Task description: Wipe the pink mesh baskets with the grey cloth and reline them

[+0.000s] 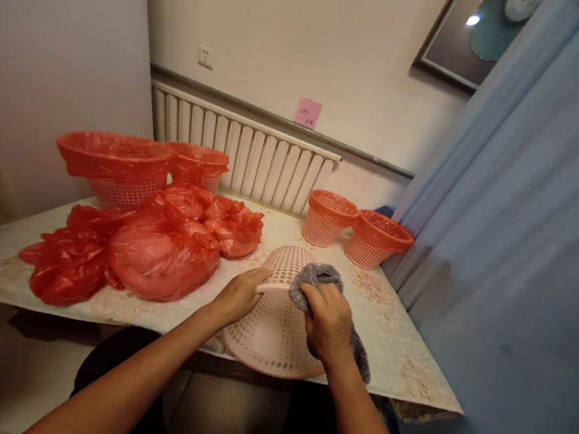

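A pale pink perforated plastic basket (280, 333) lies tipped on its side at the table's front edge, its inside facing me. My left hand (240, 297) is closed on its rim at the left. In my right hand (329, 320) a grey cloth (319, 277) is bunched up and pressed against the rim at the right. One end of the cloth hangs down below that hand. Part of the basket's right side is hidden behind my right hand and the cloth.
Red plastic bags (163, 254) fill the table's left part, before two bag-lined baskets (126, 191). Two smaller lined baskets (321, 229) stand at the back right. Behind the table (399, 346) are a radiator (254, 154) and wall; a blue curtain (509, 227) hangs at the right.
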Tool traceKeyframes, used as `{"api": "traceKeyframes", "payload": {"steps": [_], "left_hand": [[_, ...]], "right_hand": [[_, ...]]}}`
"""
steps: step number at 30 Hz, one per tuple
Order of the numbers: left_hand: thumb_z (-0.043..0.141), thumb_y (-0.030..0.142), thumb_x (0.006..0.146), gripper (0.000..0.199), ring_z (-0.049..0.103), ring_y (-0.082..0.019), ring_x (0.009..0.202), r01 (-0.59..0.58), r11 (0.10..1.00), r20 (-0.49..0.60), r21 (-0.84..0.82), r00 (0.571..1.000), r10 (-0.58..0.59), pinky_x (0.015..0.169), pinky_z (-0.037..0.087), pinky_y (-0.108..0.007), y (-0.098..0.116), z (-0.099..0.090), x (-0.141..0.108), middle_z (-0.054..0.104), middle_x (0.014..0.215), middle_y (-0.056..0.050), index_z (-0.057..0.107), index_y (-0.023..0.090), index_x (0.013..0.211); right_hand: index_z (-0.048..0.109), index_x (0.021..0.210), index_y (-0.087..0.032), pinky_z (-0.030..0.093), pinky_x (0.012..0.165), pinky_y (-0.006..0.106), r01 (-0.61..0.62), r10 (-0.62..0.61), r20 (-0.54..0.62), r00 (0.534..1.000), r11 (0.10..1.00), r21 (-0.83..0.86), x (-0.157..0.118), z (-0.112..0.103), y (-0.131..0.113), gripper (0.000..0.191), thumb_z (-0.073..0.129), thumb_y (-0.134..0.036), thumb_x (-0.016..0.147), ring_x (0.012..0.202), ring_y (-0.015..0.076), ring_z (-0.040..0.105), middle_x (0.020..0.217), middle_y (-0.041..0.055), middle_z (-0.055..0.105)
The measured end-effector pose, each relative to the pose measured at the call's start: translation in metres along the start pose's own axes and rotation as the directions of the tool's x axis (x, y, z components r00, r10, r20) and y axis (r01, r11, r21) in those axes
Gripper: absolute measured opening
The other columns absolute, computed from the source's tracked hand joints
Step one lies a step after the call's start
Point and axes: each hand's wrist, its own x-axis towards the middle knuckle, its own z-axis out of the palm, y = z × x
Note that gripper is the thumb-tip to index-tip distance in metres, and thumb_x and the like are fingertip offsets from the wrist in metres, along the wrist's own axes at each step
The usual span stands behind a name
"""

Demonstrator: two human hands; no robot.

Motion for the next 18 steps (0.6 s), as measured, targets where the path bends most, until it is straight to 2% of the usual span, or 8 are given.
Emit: {"api": "traceKeyframes", "payload": {"steps": [4, 9, 14, 18], "left_hand": [[0.043, -0.002, 0.071, 0.059, 0.056, -0.021, 0.118, -0.042, 0.999, -0.015, -0.011, 0.999, 0.042, 0.103, 0.043, -0.042, 0.004, 0.006, 0.006, 0.062, 0.125, -0.009, 0.055, 0.018, 0.125], [0.041, 0.0, 0.073, 0.058, 0.054, -0.02, 0.12, -0.03, 0.998, 0.026, -0.052, 0.999, 0.032, 0.105, 0.041, -0.041, -0.006, 0.003, -0.008, 0.059, 0.129, -0.01, 0.054, 0.017, 0.127], [0.045, 0.008, 0.078, 0.052, 0.053, -0.02, 0.121, 0.016, 0.994, 0.005, -0.111, 1.0, -0.015, 0.106, 0.039, -0.044, -0.021, 0.0, -0.019, 0.058, 0.131, -0.009, 0.053, 0.02, 0.128], [0.048, 0.014, 0.08, 0.048, 0.054, -0.021, 0.121, 0.034, 0.992, -0.002, -0.118, 0.999, -0.034, 0.106, 0.04, -0.042, -0.031, -0.004, -0.023, 0.059, 0.13, -0.009, 0.055, 0.019, 0.128]], "right_hand": [[0.062, 0.101, -0.021, 0.034, 0.067, 0.031, 0.034, -0.032, 0.049, 0.998, 0.999, -0.038, 0.014, 0.0, -0.016, 0.023, 0.048, -0.015, 0.084, 0.08, 0.0209, 0.045, 0.078, 0.005, 0.052], [0.061, 0.101, -0.02, 0.037, 0.07, 0.031, 0.026, -0.028, 0.039, 0.999, 0.999, 0.041, 0.0, 0.007, -0.014, 0.026, 0.046, -0.012, 0.081, 0.082, 0.0213, 0.046, 0.082, 0.0058, 0.054], [0.058, 0.106, -0.019, 0.041, 0.076, 0.035, -0.089, 0.097, -0.034, 0.995, 0.98, 0.178, -0.025, 0.017, 0.002, 0.032, 0.045, -0.01, 0.078, 0.088, 0.0225, 0.048, 0.09, 0.0074, 0.057], [0.057, 0.105, -0.02, 0.042, 0.077, 0.036, -0.225, 0.27, -0.174, 0.947, 0.945, 0.239, -0.058, 0.037, 0.015, 0.027, 0.047, -0.013, 0.08, 0.085, 0.0219, 0.05, 0.09, 0.0062, 0.059]]}}
